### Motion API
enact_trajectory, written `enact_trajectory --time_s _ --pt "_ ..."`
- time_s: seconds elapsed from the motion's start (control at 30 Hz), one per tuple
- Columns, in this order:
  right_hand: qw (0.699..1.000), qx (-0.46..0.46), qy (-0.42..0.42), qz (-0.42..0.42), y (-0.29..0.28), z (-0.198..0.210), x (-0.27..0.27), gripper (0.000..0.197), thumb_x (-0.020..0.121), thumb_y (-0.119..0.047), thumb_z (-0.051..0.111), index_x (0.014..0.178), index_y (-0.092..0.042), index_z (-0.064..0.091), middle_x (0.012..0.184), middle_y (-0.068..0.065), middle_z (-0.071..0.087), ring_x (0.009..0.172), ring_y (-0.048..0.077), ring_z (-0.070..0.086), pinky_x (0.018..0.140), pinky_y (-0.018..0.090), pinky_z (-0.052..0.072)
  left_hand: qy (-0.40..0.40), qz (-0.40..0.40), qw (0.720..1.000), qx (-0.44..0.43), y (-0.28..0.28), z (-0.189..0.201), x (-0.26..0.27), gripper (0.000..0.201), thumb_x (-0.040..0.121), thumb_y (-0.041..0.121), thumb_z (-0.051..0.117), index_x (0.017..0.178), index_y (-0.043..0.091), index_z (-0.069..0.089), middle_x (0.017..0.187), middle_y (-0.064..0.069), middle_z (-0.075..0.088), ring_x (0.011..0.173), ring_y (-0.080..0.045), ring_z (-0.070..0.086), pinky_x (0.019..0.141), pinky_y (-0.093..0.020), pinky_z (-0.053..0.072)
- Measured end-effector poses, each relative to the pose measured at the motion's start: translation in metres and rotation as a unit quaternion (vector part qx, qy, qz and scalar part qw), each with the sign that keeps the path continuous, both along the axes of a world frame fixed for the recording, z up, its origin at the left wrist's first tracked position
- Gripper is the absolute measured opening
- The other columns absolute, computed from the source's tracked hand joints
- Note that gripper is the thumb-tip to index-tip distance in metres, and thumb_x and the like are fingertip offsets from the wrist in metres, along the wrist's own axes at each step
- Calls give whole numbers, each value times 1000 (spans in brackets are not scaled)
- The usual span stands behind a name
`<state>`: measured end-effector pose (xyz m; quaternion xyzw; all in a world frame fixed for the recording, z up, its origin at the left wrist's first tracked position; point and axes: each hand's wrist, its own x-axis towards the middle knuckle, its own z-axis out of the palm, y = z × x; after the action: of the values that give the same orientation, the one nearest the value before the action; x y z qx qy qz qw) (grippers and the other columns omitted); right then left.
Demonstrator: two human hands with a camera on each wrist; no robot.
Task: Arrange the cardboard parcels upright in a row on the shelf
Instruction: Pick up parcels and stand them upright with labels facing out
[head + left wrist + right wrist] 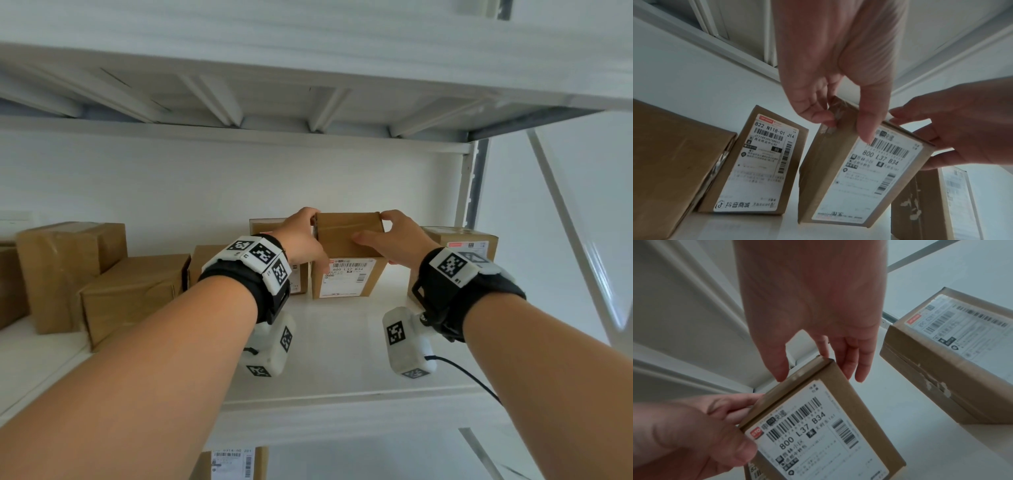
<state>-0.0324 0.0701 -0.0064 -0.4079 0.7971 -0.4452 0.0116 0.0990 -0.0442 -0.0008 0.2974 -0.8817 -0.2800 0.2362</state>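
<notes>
left hand (301, 240), right hand (400, 241) grip parcel (342, 250) — 822 label (758, 164), left-wrist only

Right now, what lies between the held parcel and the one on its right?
Only bare shelf right of the parcel, shown in the right wrist view.

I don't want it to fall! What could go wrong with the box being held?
The left hand and right hand grip the parcel only at its top corners, so it might tip on letting go. The left hand sits close to the neighbouring parcel and could knock it.
</notes>
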Motion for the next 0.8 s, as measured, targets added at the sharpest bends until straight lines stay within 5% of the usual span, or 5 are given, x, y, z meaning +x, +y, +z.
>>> enact_trajectory --time_s 0.23,0.33,0.47,0.7,0.8 --pt "999 -32 -5 -8 6 6 -10 75 84 -47 64 146 -17 33 127 6 59 111 24 60 95 41 51 44 -32 998 8 7 5 -9 108 68 17 86 153 26 20 151 -2 35 131 -19 40 89 -24 35" --pt "999 -44 -4 -11 11 9 -20 64 86 -44 61 141 -18 40 124 5 61 109 23 60 96 43 51 47 -53 997 30 10 7 -18 98 72 24 83 151 27 26 143 -1 44 111 -14 47 84 -26 42" --pt "999 -39 9 -7 21 9 -35 44 91 -35 56 131 -17 54 116 4 65 103 21 62 93 42 54 31 -64 996 62 12 7 -34 80 80 30 76 148 27 34 124 1 54 105 -18 55 80 -30 52" --pt "989 -72 116 -58 37 12 -65 24 91 -18 52 102 -15 73 103 -1 71 94 19 66 75 25 53 23 -73 993 87 10 3 -62 70 86 29 70 147 30 36 116 2 52 96 -16 56 81 -32 53" --pt "983 -54 153 -87 40 8 -77 25 88 -18 54 104 -23 72 107 -5 71 97 15 65 80 28 54 27 -72 992 97 8 -1 -72 68 86 28 70 146 30 37 112 2 53 83 -11 55 79 -31 54"
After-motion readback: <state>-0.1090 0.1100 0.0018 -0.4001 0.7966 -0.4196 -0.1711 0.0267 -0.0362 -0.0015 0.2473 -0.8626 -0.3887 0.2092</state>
